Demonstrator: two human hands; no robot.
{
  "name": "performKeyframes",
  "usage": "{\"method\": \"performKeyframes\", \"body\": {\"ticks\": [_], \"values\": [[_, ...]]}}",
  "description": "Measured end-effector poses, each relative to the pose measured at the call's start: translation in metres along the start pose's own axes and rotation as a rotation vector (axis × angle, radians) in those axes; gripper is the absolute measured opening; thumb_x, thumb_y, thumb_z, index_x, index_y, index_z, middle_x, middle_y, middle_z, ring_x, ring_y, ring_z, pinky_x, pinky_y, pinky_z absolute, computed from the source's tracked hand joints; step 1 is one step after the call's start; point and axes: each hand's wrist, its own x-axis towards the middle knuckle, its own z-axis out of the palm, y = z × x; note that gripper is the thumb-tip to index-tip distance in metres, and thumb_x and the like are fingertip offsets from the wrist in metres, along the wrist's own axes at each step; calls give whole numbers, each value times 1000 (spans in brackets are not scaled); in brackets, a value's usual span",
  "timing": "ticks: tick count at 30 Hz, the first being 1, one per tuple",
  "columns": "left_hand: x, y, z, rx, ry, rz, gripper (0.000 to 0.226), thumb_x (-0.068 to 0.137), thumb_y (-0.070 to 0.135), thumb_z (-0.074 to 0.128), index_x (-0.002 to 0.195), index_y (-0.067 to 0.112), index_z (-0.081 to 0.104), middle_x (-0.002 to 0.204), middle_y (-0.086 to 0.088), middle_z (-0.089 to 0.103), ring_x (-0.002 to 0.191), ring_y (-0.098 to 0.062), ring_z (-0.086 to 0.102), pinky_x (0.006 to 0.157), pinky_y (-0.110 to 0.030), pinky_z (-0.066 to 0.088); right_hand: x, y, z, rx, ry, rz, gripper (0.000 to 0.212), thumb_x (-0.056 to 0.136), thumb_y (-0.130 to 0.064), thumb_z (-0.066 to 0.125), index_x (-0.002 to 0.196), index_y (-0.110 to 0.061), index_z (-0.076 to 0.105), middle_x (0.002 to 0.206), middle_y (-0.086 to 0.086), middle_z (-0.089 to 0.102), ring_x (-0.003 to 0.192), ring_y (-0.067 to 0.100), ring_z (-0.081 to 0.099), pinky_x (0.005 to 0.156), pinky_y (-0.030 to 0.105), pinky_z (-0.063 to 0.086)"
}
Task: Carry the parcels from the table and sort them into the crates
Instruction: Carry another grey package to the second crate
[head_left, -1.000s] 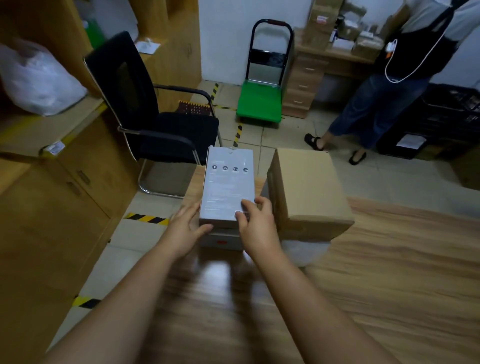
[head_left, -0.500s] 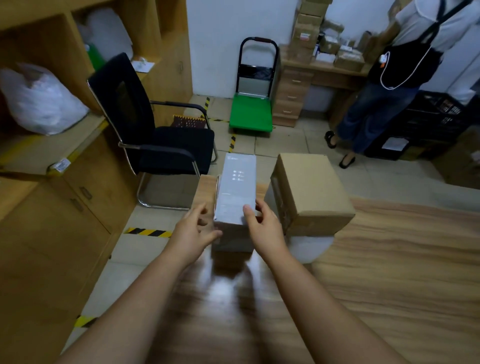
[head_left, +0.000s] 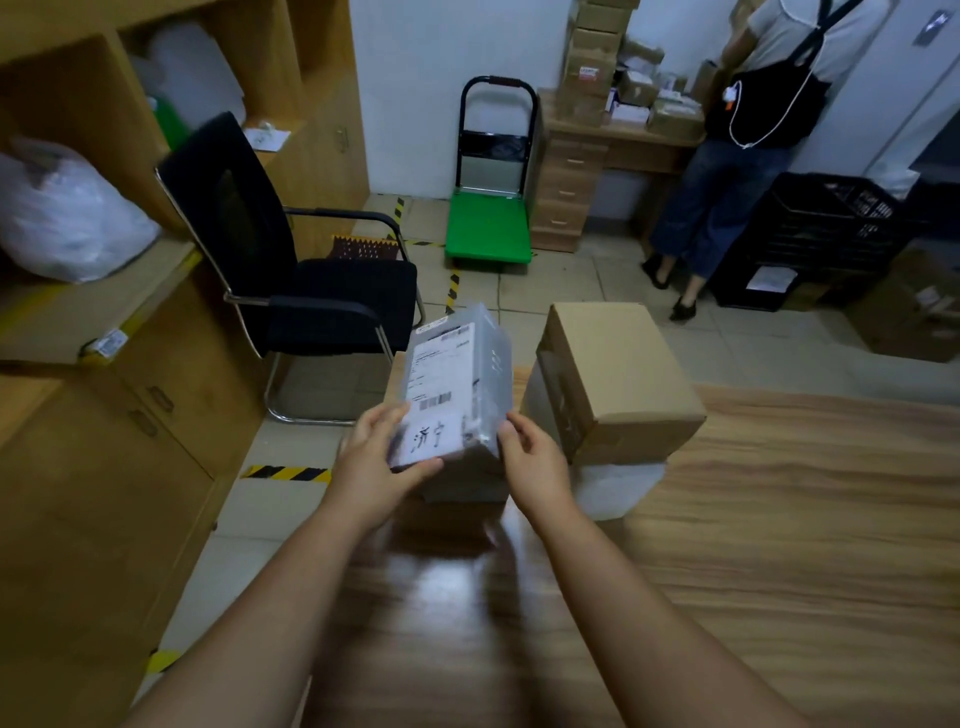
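Hands on grey parcel (head_left: 457, 382): left hand (head_left: 371, 460) cupping near-left corner, right hand (head_left: 532, 457) pinching near-right edge. Held tilted, label up, above table edge (head_left: 779, 519), over another parcel, cardboard box (head_left: 618, 379) just beside. Grip only at near end, film looks slick: could slip and drop onto floor or chair (head_left: 311, 291). Could also clip cardboard box on swing toward crates (head_left: 826, 228), well apart.

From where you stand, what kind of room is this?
Probably a small parcel sorting or mailroom office: a labelled parcel held in both hands, cardboard boxes stacked on a desk, a green platform trolley, and black crates by the wall.
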Motion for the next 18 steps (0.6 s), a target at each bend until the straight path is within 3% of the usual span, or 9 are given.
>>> {"method": "performKeyframes", "body": {"ticks": [2,4,6,9,13,18], "values": [[0,-2,5,-4,-44,-82,80,77,42,78,145,30,39,146,0,40,133,-24,38,108,-40,35,1,0,-4,-27,11,-28,46,99,-45,52,139,-22,57,137,-1,56,125,17,54,105,35,44],[0,0,12,-47,-89,-83,74,79,42,76,143,31,42,137,2,51,124,-21,48,101,-42,45,3,3,-6,-20,-23,-38,44,98,-51,51,133,-26,61,132,-2,60,119,16,57,97,36,48],[-1,2,18,-31,-74,-46,66,79,41,75,138,28,49,129,2,57,115,-17,53,95,-39,48,6,9,-7,9,-61,-19,38,99,-43,52,133,-29,60,132,-3,61,116,14,58,90,30,48],[1,4,18,-34,-32,-65,64,80,40,75,136,25,51,125,2,58,108,-14,54,93,-38,49,13,17,-8,-22,-144,-47,51,98,-31,55,148,-32,43,142,-7,52,123,13,54,95,30,46],[6,1,12,2,-31,-35,66,79,42,76,138,25,50,129,2,57,110,-14,54,94,-37,48,24,12,-9,-55,-208,-54,63,94,-36,62,152,-26,39,149,-3,46,125,13,53,102,34,47],[19,7,6,1,-150,-12,84,76,38,80,147,30,35,141,5,46,125,-15,45,99,-35,41,28,10,-31,-86,-326,-66,83,83,-28,80,152,-23,34,130,-16,40,118,3,43,90,16,36]]}}
